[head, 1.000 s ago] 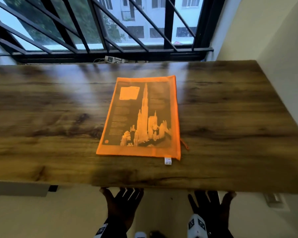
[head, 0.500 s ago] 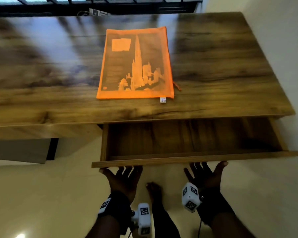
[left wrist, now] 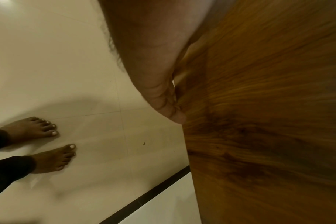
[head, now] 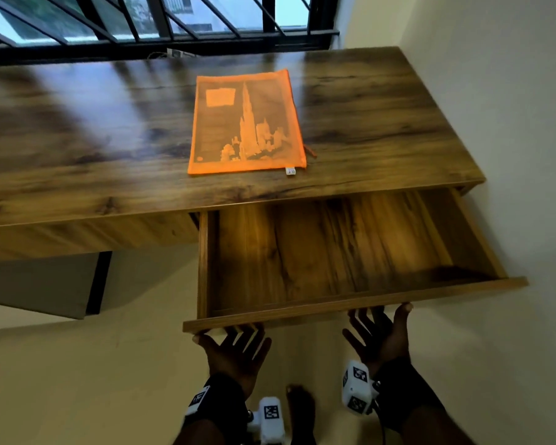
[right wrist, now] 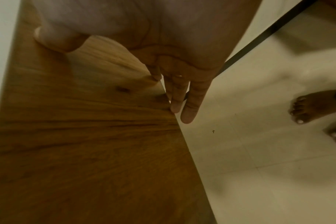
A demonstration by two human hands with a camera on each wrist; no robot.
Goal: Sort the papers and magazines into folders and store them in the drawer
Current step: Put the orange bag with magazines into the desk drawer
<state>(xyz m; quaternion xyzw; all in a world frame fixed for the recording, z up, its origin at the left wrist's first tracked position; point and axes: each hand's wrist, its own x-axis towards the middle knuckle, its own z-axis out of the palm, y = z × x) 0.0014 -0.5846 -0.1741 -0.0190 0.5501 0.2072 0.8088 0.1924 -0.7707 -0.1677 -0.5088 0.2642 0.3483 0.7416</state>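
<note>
One wooden desk drawer point(head: 334, 252) stands pulled out under the right half of the dark wood-grain desk top point(head: 77, 139), its inside bare wood. Two hands are at its front panel, both palm up with fingers spread and mostly straight. The left hand point(head: 236, 353) has its fingertips tucked under the panel's lower edge near the left corner; in the left wrist view the left hand point(left wrist: 153, 68) lies flat against the wood, nothing held. The right hand point(head: 381, 337) sits under the panel further right, thumb up against the edge; in the right wrist view the right hand point(right wrist: 163, 53) shows straight fingers point(right wrist: 190, 103) along the panel edge and the thumb pressed on the face, no closed grip on anything.

One orange mesh zip folder point(head: 246, 123) lies flat on the desk top, well back from the drawer, near the desk's middle. One magazine with a tower picture shows through the mesh. A small white tag point(head: 290, 170) hangs at its near right corner.

Two bare feet point(left wrist: 46, 144) stand on the cream tiled floor point(left wrist: 48, 53). One barred window point(head: 142, 20) is behind the desk.
</note>
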